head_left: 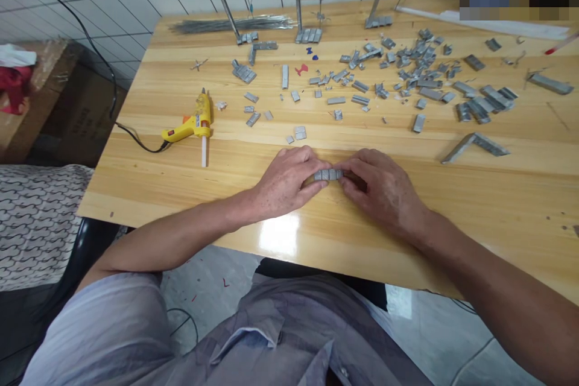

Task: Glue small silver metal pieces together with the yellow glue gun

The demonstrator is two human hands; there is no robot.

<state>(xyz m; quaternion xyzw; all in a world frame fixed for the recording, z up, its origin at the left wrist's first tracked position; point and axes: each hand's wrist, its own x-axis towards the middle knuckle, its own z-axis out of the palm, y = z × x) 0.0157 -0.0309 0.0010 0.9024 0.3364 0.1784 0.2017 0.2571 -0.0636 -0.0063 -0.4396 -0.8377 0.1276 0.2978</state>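
A short row of small grey metal-looking blocks [329, 175] is held low over the table's front part, pinched from both ends. My left hand [294, 181] grips its left end between thumb and fingers. At the right end, my right hand [380, 184] closes on it with thumb and fingertips. Just beyond my left hand lie a small two-part grey piece [301, 132] and a tiny square bit [290, 140]. Whether the blocks rest on the wood or hang slightly above it, I cannot tell.
A yellow glue gun [194, 123] with a white stick lies to the left, its black cord trailing off the table [149, 193]. Scattered grey pieces [420, 60] cover the right rear. Three bracket-shaped stands [310, 18] and a wire bundle [266, 23] sit by the tiled wall.
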